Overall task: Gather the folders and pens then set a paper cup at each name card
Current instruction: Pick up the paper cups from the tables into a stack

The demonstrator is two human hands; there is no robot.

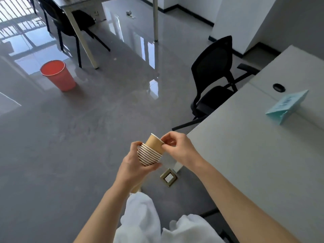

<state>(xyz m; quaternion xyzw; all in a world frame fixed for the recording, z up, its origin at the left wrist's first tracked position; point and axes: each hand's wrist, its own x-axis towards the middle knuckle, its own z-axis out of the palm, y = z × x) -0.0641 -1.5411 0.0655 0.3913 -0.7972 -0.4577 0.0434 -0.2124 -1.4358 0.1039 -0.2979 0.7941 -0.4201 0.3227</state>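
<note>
Left hand [135, 165] grips the nested paper cup stack [149, 155] off the counter [245, 155] edge while the right hand [177, 146] pinches the top cup [155, 142], which may drag a second cup out, short of the far name card [287, 106]

A name card [287, 106] stands on the surface [245, 146] at right, a chair [213, 81] tucked at its far edge; a bin [57, 75] sits on the floor [78, 137] far left.
</note>
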